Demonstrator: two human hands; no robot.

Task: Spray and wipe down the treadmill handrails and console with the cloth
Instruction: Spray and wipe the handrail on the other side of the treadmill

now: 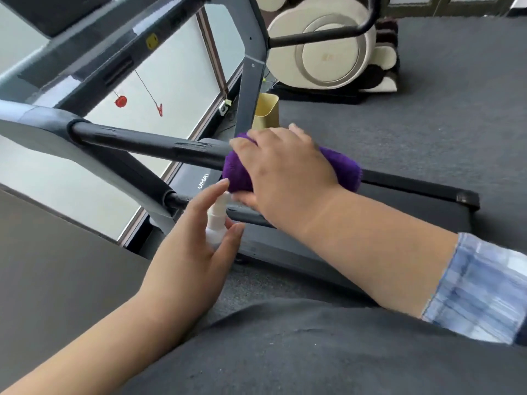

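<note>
A black treadmill handrail (148, 141) runs from the grey console arm at the left toward the middle of the view. A purple fluffy cloth (342, 166) is wrapped over the rail's end, and my right hand (285, 172) grips it from above. Below it, my left hand (194, 246) holds a small white spray bottle (215, 220), thumb and fingers around its body, index finger raised near the nozzle. A second, lower rail (176, 199) passes behind the bottle. The console (57, 12) shows only at the top left.
The treadmill belt and side rail (413, 189) stretch to the right over grey carpet. A red safety clip on a cord (159, 109) hangs under the console. A beige bin (266, 112) stands beside the upright, and a cream massage chair (328, 49) sits behind.
</note>
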